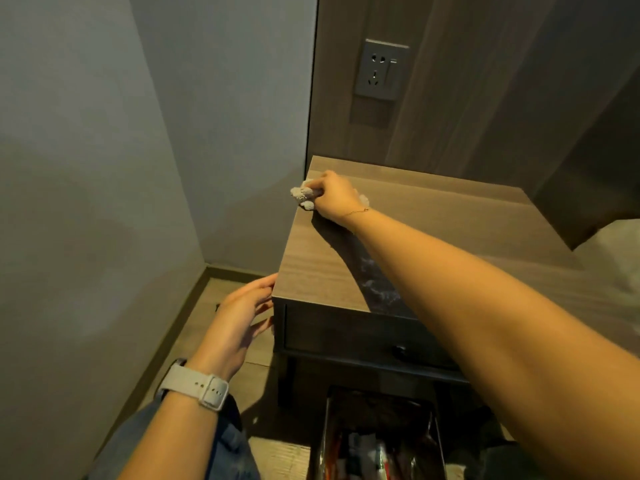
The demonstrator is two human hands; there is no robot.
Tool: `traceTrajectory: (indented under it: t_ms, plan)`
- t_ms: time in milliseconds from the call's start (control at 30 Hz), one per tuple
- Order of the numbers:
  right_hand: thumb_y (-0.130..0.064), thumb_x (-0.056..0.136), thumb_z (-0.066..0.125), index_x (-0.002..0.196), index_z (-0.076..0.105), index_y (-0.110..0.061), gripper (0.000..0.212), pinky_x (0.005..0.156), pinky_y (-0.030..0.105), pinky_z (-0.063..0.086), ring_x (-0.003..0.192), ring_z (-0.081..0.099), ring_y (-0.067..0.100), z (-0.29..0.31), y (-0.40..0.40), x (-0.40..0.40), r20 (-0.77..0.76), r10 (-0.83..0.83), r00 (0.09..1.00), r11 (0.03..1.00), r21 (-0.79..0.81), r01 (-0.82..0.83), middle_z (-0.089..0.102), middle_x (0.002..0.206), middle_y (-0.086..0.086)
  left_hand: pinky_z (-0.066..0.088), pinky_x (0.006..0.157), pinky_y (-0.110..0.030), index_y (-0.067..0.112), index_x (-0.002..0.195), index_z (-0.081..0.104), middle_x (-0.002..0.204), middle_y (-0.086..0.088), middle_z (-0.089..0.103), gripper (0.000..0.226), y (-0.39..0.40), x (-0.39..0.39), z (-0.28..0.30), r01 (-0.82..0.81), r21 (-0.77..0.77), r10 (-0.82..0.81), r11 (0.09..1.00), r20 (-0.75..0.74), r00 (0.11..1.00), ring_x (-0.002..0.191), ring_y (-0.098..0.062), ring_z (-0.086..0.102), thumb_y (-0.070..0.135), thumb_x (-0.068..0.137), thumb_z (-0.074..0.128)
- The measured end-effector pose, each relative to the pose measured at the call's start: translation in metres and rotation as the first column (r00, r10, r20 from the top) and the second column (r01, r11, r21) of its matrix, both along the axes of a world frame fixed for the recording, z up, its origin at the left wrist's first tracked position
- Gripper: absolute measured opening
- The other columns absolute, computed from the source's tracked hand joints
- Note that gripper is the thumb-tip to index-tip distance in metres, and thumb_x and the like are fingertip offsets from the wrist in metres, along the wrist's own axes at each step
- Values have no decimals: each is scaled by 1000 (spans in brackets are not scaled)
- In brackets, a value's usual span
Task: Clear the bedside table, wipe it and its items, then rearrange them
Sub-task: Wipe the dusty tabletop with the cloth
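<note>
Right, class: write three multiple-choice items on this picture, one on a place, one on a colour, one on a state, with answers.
1. Where on the bedside table is the cloth?
A far left edge
B near right corner
C in the drawer

2. What colour is the watch strap?
A black
B red
C pale grey

3. What is the right hand doing?
A hanging empty
B gripping the cloth
C pulling the knob

Answers: 1 A, the cloth overhangs that edge. 2 C, the strap looks pale grey. 3 B, its fingers curl round the cloth.
</note>
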State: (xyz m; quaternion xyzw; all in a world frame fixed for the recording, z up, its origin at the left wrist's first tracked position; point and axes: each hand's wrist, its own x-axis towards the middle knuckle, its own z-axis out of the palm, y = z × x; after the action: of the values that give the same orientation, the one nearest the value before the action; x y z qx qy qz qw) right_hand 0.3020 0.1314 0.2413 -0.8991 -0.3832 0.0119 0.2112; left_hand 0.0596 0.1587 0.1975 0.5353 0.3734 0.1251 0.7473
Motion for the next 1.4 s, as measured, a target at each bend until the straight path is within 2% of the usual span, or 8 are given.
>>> traceTrajectory:
  t_ms: [167, 267, 400, 633, 833, 1033, 1333, 1400]
  plan:
    - [-2, 88, 58, 120, 67, -20, 38, 92, 21, 34, 108, 46, 12, 2, -52, -55, -42, 412, 910, 909, -46, -414, 53, 119, 3, 45, 91, -35, 30, 103, 69, 99, 10, 66, 24, 5, -1, -1, 49, -20, -49, 999, -19, 999, 98, -6, 55, 15, 96, 54]
    - [1, 88, 59, 120, 67, -22, 40, 95, 25, 45, 110, 52, 12, 30, -94, -72, -255, 550, 795, 799, -115, -590, 55, 123, 0, 47, 89, -35, 31, 107, 70, 104, 11, 67, 24, 2, -1, -2, 23, -7, -23, 1000, -16, 1000, 104, -8, 55, 15, 92, 60]
    - [-1, 89, 60, 119, 68, -17, 35, 95, 23, 47, 111, 54, 12, 54, -76, -65, -323, 549, 771, 803, -51, -594, 56, 124, -1, 47, 79, -31, 25, 113, 68, 100, 10, 68, 25, -2, 0, -1, -36, -40, 36, 999, -7, 999, 100, -7, 57, 15, 93, 59]
    - [7, 87, 59, 113, 72, -15, 37, 101, 22, 40, 115, 50, 8, 25, -91, -81, -288, 592, 753, 782, -18, -623, 58, 126, -4, 44, 97, -38, 21, 114, 63, 95, 5, 64, 22, -9, 1, 0, -128, -104, 129, 986, 4, 992, 96, -12, 58, 12, 97, 52]
    - [18, 80, 53, 103, 76, -20, 51, 106, 19, 36, 119, 46, -6, 44, -155, -67, -495, 478, 726, 777, -147, -612, 59, 125, -16, 47, 95, -36, 22, 115, 66, 108, 8, 65, 28, -18, -3, 9, -114, 51, 112, 992, 50, 992, 102, -7, 57, 14, 99, 46]
    - [14, 86, 53, 109, 72, -7, 36, 85, 18, 51, 111, 60, 10, 93, -164, -40, -466, 381, 799, 922, 128, -365, 63, 121, -1, 36, 99, -25, 24, 130, 57, 135, 7, 52, 34, -17, 22, 17, -80, 771, 7, 631, 97, 995, 125, -9, 46, 17, 99, 47]
    - [-1, 90, 56, 122, 65, -10, 34, 87, 13, 41, 110, 53, 13, 30, -146, 44, -161, 51, 986, 997, 67, -41, 59, 118, 3, 50, 87, -40, 23, 128, 60, 144, 4, 47, 36, -24, 63, 6, 172, 933, 71, 315, -204, 976, 124, -21, 49, 20, 97, 43]
    - [-7, 93, 54, 124, 64, -16, 34, 94, 27, 40, 109, 52, 21, 11, -153, 39, -69, 30, 997, 997, 68, -26, 53, 109, -1, 51, 86, -41, 22, 126, 62, 142, 3, 49, 36, -23, 65, 6, 188, 941, 72, 282, -216, 974, 124, -23, 50, 17, 96, 42]
